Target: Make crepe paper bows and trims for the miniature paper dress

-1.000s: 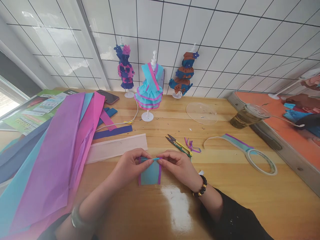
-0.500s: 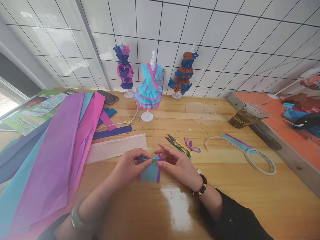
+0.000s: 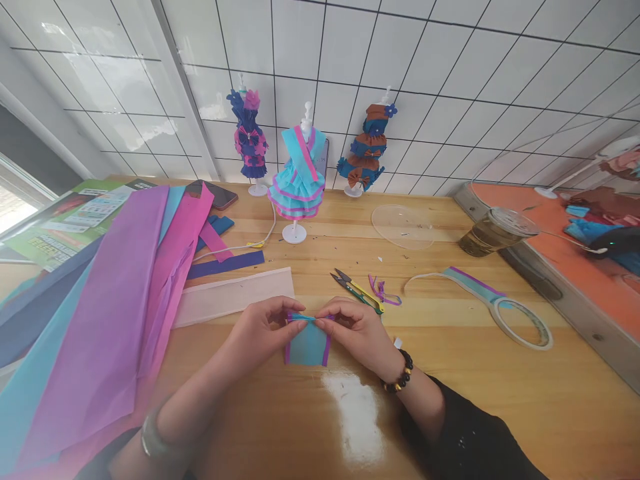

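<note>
A small light-blue strip of fabric [image 3: 307, 347] with purple edges hangs between my hands, its top edge folded and bunched. My left hand [image 3: 267, 327] pinches that folded edge on the left between thumb and forefinger. On the right, my right hand [image 3: 357, 330] pinches the same edge, its fingertips close to those of the left. Just beyond the right hand lie yellow-handled thread snips [image 3: 360, 292] and curled purple trimmings [image 3: 383, 291].
Three dressed mini mannequins stand by the tiled wall, the middle one in a blue-and-pink dress [image 3: 297, 190]. Coloured sheets [image 3: 100, 300] are piled at left, near a pale strip [image 3: 235, 297]. A tape roll [image 3: 523, 325] and a lidded cup [image 3: 493, 232] are at right.
My right hand has closed its fingers onto the folded edge. The light-blue strip has shifted slightly to the right. My left hand keeps its pinch.
</note>
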`<state>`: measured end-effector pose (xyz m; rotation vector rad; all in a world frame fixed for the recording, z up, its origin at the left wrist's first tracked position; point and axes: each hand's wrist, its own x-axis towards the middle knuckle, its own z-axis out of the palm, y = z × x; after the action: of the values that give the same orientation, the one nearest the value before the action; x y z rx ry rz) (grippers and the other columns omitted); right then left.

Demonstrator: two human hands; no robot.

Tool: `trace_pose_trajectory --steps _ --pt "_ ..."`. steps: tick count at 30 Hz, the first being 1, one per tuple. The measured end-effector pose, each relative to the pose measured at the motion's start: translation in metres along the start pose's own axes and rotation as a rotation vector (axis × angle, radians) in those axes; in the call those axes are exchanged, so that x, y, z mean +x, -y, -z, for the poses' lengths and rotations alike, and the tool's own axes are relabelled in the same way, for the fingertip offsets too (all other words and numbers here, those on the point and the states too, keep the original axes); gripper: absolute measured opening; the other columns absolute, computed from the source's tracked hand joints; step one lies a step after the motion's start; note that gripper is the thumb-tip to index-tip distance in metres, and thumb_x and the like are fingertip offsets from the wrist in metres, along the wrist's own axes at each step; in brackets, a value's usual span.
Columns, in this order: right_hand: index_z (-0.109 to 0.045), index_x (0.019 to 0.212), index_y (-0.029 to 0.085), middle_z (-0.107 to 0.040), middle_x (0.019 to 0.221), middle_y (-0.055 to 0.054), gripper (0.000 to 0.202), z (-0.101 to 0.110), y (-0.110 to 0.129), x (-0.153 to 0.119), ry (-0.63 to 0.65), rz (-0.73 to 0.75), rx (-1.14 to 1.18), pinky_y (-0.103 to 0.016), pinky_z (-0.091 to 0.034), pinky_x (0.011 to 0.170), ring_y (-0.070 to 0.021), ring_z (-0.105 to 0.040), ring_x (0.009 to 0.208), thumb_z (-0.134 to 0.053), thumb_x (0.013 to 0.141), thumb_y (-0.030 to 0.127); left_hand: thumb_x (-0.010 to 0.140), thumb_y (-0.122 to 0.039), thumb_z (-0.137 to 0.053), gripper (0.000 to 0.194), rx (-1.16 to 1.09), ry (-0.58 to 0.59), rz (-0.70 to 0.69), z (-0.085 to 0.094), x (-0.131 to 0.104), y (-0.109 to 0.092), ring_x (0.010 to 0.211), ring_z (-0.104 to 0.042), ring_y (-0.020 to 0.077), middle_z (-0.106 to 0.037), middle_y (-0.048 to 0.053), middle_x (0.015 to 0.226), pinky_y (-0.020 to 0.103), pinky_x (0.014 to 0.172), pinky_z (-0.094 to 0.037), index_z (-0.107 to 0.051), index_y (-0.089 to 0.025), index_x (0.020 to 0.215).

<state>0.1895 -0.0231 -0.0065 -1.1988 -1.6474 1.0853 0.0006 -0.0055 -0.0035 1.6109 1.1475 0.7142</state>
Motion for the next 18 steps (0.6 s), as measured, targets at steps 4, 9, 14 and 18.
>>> trace_pose_trajectory --steps 4,9,14,18 --pt "-0.065 0.075 0.018 -0.061 0.072 -0.003 0.016 0.0 -0.0005 0.0002 -0.015 -0.003 -0.014 -0.025 -0.044 0.058 -0.0134 -0.054 0.066 -0.059 0.077 0.033 0.073 -0.034 -0.06 0.022 -0.05 0.009 0.029 0.0017 0.0003 -0.0012 0.076 -0.06 0.0179 -0.067 0.005 0.082 0.028 0.066 -0.049 -0.063 -0.016 0.087" --pt "-0.063 0.075 0.018 -0.061 0.072 -0.003 0.015 -0.0004 0.0005 -0.0003 -0.019 -0.018 -0.031 -0.023 -0.043 0.056 -0.0122 -0.052 0.064 -0.058 0.078 0.032 0.073 -0.031 -0.06 0.017 -0.086 -0.001 0.052 0.0016 0.0001 -0.0041 0.072 -0.061 0.0174 -0.067 0.004 0.075 0.027 0.065 -0.048 -0.064 -0.015 0.077" --pt "-0.064 0.076 0.017 -0.063 0.069 -0.001 0.016 -0.0007 0.0003 -0.0012 -0.006 -0.098 -0.01 -0.022 -0.043 0.053 -0.0102 -0.051 0.058 -0.059 0.076 0.032 0.073 -0.031 -0.06 0.016 -0.13 0.031 0.037 0.0024 0.0014 -0.0007 0.07 -0.059 0.0158 -0.065 0.003 0.073 0.026 0.065 -0.047 -0.061 -0.015 0.078" --pt "-0.066 0.08 0.017 -0.065 0.072 -0.002 0.018 -0.0007 -0.0015 -0.0019 0.002 -0.124 0.04 -0.023 -0.045 0.056 -0.0109 -0.054 0.061 -0.061 0.075 0.033 0.073 -0.03 -0.061 0.016 -0.183 0.049 0.042 0.0047 0.0015 -0.0017 0.07 -0.058 0.0146 -0.064 0.002 0.073 0.025 0.063 -0.045 -0.06 -0.016 0.079"
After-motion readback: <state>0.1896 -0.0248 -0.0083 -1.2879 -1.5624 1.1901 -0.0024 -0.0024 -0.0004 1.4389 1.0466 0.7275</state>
